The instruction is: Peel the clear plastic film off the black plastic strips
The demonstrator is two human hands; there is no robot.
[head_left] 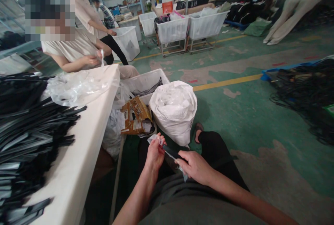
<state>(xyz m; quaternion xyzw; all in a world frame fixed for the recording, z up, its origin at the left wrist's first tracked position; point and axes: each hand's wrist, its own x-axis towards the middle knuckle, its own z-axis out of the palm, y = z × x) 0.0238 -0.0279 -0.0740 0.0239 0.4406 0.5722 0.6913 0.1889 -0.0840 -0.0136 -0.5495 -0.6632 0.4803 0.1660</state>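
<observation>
**Both hands pinch a black strip in a clear sleeve, low in the frame**

At the bottom centre of the frame, the left hand [154, 155] and the right hand [195, 166] hold one narrow black strip [171, 153] between them, above the person's lap. The left hand's fingers are curled and pinched on the strip's upper left end, where a bit of clear plastic sleeve [152, 139] sticks out. The right hand is closed around the strip's lower right end, thumb on top, and more clear film shows under its fingers. The strip runs on a slant from upper left to lower right.

Along the left edge lies a white table [86, 141], and on it a large heap of black strips [28, 131] of the same kind, fanned out toward the table's middle. Past the heap, in the upper left, a pile of crumpled clear plastic bags [75, 87] lies on the tabletop.

Just beyond the hands, on the floor at the frame's centre, stands a full white sack [174, 108], open at the top. To its left sits a torn brown cardboard box [135, 115], and behind both a white plastic crate [146, 80] with dark strips in it.

In the upper left, a co-worker in a pale shirt sits at the far end of the table, hands [95, 57] on a piece of clear film. Another person stands behind. White wheeled bins [191, 26] stand at the upper centre on the green floor [247, 113], and a tangle of black material [305, 92] lies at the right edge.
</observation>
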